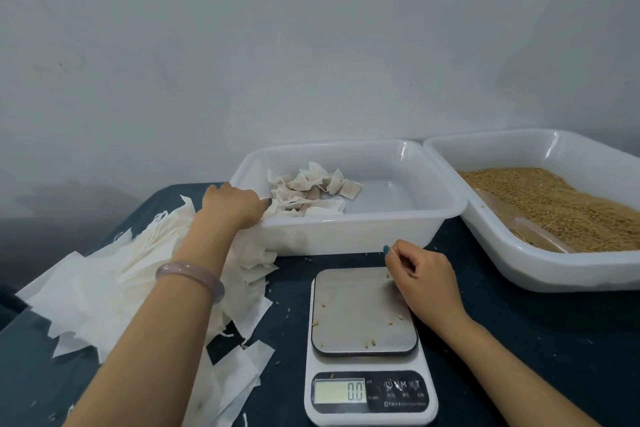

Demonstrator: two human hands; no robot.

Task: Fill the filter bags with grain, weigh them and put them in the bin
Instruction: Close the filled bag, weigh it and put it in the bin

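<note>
Two tubs, one scale, two hands
One white rectangular plastic bin point(381, 236), one matching grain tub point(502, 263); one white digital kitchen scale point(367, 360); left hand point(232, 206), right hand point(427, 279); perhaps a dozen filled white paper filter bags point(311, 189).

A narrow strip of dark tabletop point(332, 261) runs between the scale point(363, 315) and the white bin point(346, 236), and my right hand point(426, 281) hangs over its right end. My left hand point(235, 206) lies across the bin's left rim. Empty filter bags point(104, 288) crowd everything left of the scale, and the grain tray point(502, 253) walls the right. I see bare tabletop front right.
</note>
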